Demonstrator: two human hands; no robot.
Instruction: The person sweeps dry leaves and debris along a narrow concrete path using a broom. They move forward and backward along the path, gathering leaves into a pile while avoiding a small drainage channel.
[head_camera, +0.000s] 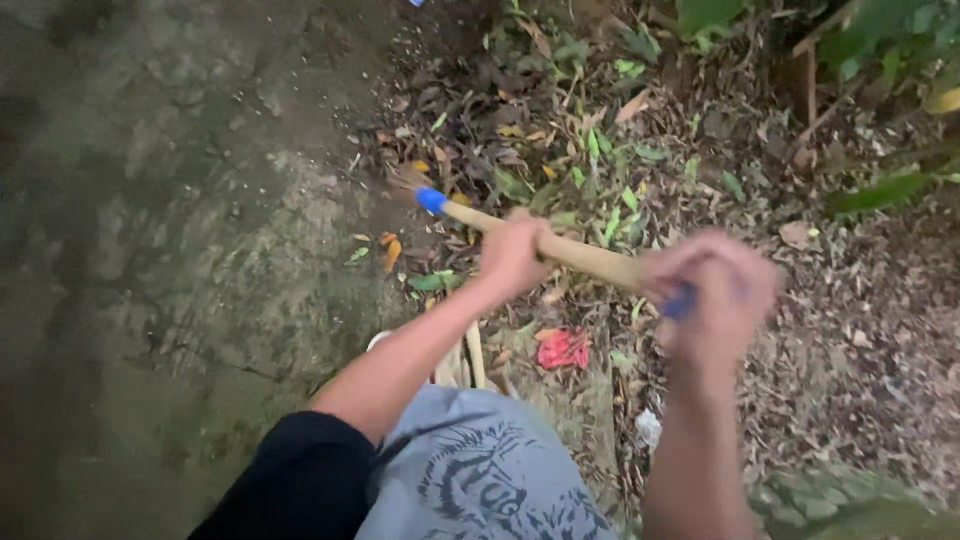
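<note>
I see my left hand (515, 255) and right hand (715, 290) both clenched around the wooden broom handle (580, 255), its long axis running from frame centre-right toward upper left, blue-tipped end over dry leaves (600, 150).

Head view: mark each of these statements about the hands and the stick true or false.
1. Both hands grip one wooden stick. True: the left hand holds the stick mid-shaft and the right hand holds its near end.
2. The far end of the stick has a red tip. False: the tip is blue.
3. The stick points at a patch of dead leaves. True.
4. The red scrap lies on the bare pavement. False: it lies among the leaf litter below the stick; the pavement is further left.
5. The left hand is open and off the stick. False: it is closed around it.
</note>
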